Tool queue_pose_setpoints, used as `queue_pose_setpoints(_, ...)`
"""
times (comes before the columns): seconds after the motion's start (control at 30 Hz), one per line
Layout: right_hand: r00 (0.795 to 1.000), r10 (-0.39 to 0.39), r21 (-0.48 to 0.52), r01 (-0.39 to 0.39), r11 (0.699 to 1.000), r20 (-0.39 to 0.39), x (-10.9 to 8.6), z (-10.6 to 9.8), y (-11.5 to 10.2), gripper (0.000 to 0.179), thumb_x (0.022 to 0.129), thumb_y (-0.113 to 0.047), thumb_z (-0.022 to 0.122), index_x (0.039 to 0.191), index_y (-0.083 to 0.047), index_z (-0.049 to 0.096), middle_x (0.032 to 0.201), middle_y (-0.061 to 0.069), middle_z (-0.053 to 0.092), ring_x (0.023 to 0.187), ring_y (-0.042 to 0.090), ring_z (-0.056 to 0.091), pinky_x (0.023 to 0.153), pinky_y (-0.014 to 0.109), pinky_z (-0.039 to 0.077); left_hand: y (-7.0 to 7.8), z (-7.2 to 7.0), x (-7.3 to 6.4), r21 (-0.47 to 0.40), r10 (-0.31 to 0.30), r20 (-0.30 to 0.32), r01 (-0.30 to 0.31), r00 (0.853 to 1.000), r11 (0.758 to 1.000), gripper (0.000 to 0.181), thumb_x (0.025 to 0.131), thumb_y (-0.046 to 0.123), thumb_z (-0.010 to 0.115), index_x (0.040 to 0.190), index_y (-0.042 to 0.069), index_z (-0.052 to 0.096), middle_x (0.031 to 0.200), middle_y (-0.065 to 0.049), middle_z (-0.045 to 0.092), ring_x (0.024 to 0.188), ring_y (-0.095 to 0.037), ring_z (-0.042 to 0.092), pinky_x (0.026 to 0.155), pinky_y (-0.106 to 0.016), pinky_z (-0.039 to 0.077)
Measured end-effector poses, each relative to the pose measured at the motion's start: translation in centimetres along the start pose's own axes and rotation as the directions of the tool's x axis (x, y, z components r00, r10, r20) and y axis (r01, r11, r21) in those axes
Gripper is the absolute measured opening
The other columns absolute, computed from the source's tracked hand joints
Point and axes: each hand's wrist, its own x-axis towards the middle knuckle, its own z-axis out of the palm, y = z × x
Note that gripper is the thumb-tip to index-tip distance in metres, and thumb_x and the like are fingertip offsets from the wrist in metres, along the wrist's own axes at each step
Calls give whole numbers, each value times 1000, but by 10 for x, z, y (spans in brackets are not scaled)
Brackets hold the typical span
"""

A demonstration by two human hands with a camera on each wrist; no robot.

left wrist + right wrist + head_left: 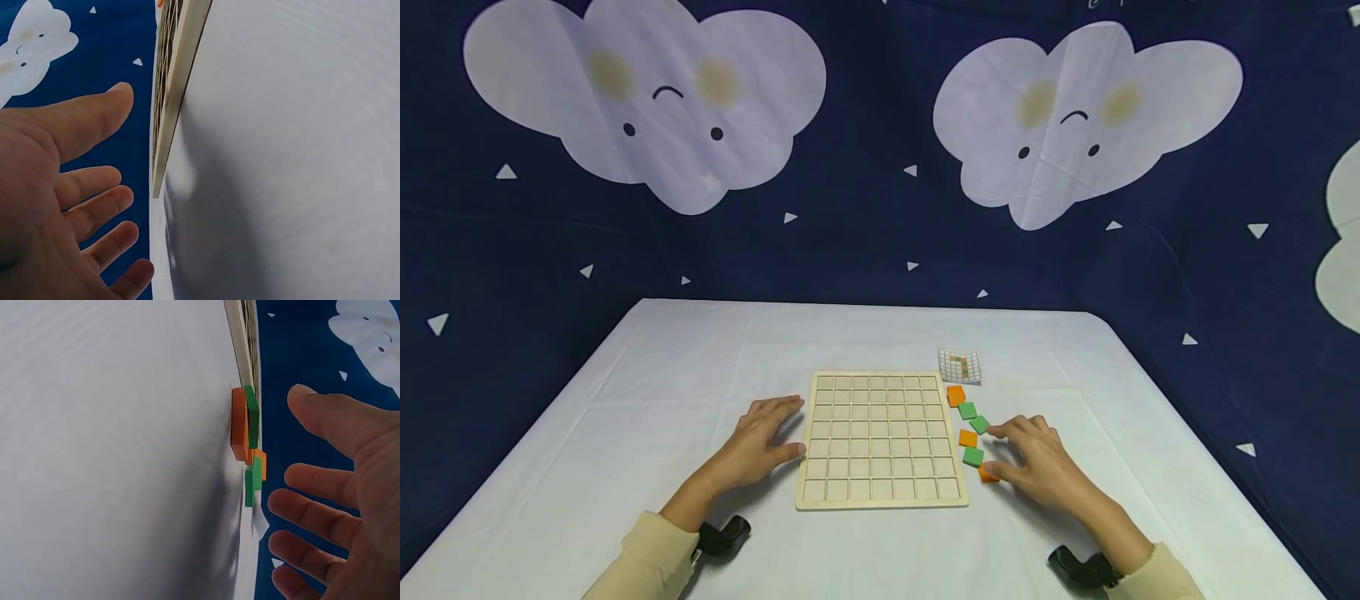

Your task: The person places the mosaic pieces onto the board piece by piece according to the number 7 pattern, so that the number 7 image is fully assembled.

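A pale wooden grid board [880, 442] lies flat on the table, its square cells bare. My left hand [758, 442] is at the board's left edge, thumb and fingertips right by the rim; the left wrist view shows its fingers spread and relaxed. To the right of the board, orange and green square tiles form a loose column, among them an orange tile [956, 395] at the top and a green tile [973, 456] lower down. Over the column's right side hovers my right hand [1037, 458], fingers apart, holding nothing. Its thumb overlaps the lowest orange tile [988, 475] in the head view.
A small printed pattern card [960, 367] with a coloured grid lies beyond the tiles, near the board's upper right corner. White cloth covers the table [700, 350]. Behind it hangs a dark blue curtain [865, 167] with white clouds.
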Motion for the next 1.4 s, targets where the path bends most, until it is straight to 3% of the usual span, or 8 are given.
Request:
queue_pose_setpoints(0.67, 999, 10, 30, -12, 999, 49, -4, 2, 3, 42, 72, -27, 79, 110, -14, 68, 103, -6, 61, 96, 14, 45, 87, 39, 36, -9, 1, 7, -120, -10, 113, 24, 994, 993, 67, 80, 21, 72, 139, 5, 44, 148, -14, 40, 133, -34, 31, 104, -56, 22)
queue_pose_setpoints(0.97, 997, 19, 30, -21, 999, 74, -5, 2, 3, 37, 72, -26, 78, 106, -16, 68, 100, -7, 59, 95, 14, 44, 87, 40, 37, -12, 3, 8, -122, 25, 130, -9, 991, 992, 65, 80, 19, 72, 138, 4, 46, 148, -12, 39, 132, -33, 31, 102, -55, 24)
queue_pose_setpoints(1.4, 994, 18, 42, -22, 999, 107, -6, 5, 5, 28, 73, -25, 77, 99, -20, 70, 99, -11, 58, 91, 10, 40, 83, 35, 34, -16, 5, 10, -157, 34, 162, -8, 986, 988, 63, 82, 20, 71, 137, 4, 47, 148, -13, 39, 133, -36, 30, 105, -61, 22)
